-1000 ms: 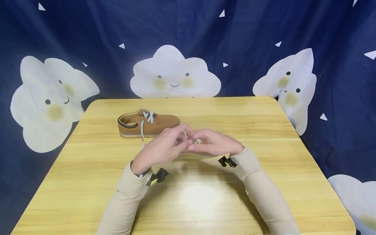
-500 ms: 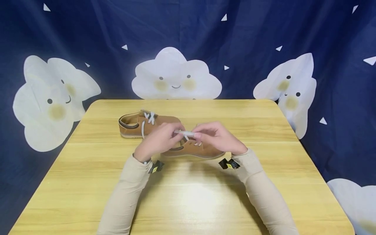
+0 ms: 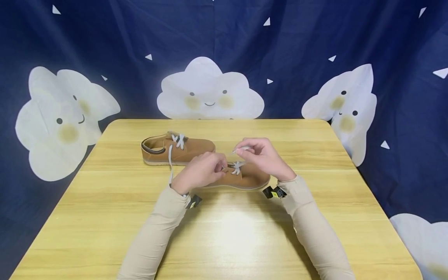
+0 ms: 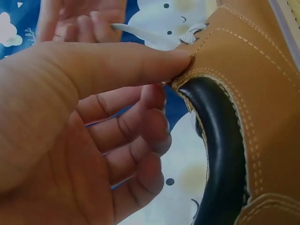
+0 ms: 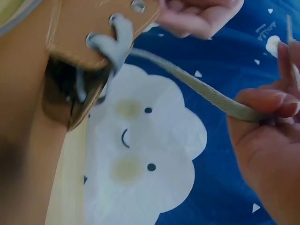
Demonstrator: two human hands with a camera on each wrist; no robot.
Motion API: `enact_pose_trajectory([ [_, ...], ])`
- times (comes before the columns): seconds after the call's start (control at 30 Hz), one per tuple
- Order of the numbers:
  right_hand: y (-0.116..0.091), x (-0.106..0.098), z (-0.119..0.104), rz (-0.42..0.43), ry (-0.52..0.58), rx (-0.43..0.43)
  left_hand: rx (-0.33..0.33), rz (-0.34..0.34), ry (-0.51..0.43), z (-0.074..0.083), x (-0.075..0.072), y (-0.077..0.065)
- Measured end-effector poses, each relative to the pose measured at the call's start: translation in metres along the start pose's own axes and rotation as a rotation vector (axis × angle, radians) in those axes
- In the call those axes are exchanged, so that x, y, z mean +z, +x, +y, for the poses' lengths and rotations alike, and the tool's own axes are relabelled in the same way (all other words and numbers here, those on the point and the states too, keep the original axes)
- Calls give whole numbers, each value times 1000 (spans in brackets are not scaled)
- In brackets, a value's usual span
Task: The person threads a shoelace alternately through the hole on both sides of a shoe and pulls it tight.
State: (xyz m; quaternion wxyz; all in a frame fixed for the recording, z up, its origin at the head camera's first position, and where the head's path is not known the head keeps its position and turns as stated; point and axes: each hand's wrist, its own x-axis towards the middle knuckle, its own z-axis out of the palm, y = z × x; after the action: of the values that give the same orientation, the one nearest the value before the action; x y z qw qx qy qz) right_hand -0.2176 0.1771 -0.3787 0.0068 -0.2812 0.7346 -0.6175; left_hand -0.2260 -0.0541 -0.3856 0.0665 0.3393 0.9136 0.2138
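Note:
The nearer brown shoe (image 3: pixel 257 177) stands on the table, toe to the right, grey-white lace crossed over its front. At its ankle opening, my left hand (image 3: pixel 203 171) pinches the edge of the upper (image 4: pixel 225 51), thumb outside; the fingertips behind it are partly hidden. My right hand (image 3: pixel 262 155) is raised above the toe and pinches a flat shoelace (image 5: pixel 201 89) between thumb and fingers. In the right wrist view that lace runs from the eyelets to the hand, its tip sticking up past the fingers.
A second brown shoe (image 3: pixel 197 149) lies behind and to the left, its loose lace (image 3: pixel 170 155) hanging over the side onto the wooden table (image 3: pixel 105 217). A dark blue curtain (image 3: pixel 287 46) with clouds hangs behind the table.
The hands were together over the shoe, then held the lace between them. Now the left has let go of it and grips the shoe's upper; the right has risen with the lace.

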Motion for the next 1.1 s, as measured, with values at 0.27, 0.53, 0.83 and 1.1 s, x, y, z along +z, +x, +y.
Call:
enact_pose_trajectory([
  [0.27, 5, 2, 15, -40, -314, 199, 18, 8, -31, -3, 3, 1],
  [0.53, 6, 13, 27, -116, -509, 156, 49, 12, -42, -5, 6, 3],
  [0.83, 4, 23, 30, -144, -590, 144, 67, 26, -55, -4, 7, 2],
  [1.1, 4, 25, 32, -207, -595, 117, 64, 36, -59, -4, 7, 1],
])
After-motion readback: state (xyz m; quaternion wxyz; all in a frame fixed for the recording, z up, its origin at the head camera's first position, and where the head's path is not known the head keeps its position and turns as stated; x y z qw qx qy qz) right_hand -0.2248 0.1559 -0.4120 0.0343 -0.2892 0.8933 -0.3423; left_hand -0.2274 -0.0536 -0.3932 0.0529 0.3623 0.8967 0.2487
